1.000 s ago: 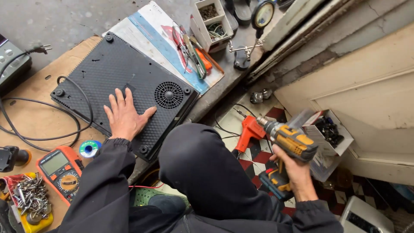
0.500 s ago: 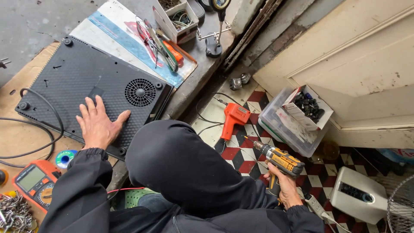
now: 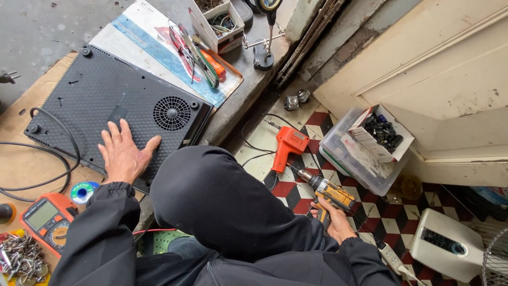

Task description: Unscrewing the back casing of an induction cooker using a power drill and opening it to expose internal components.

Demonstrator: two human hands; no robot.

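1. Black plastic filled the left of the head view: the upturned induction cooker lay on a sheet of cardboard, its round fan grille near the right edge and its black power cord looping off the left side.
2. Your left hand lay flat on the cooker's underside, near its front edge, fingers spread wide and gripping nothing.
3. Your right hand was closed round the handle of a yellow and black cordless drill, down at the chequered red, black and white floor tiles; the chuck pointed up and to the left, toward the orange soldering gun lying just beside it.
4. Your knee, in dark cloth, sat between the two hands.
5. Beside your left sleeve lay a small spool of solder and an orange multimeter, with a heap of screws in the bottom left corner.
6. Beyond the cooker, screwdrivers and pliers rested on a printed sheet, next to a small cardboard box of parts.
7. On the floor to your right stood a clear plastic tub with an open box of dark parts on top, and a white appliance well apart from the drill.
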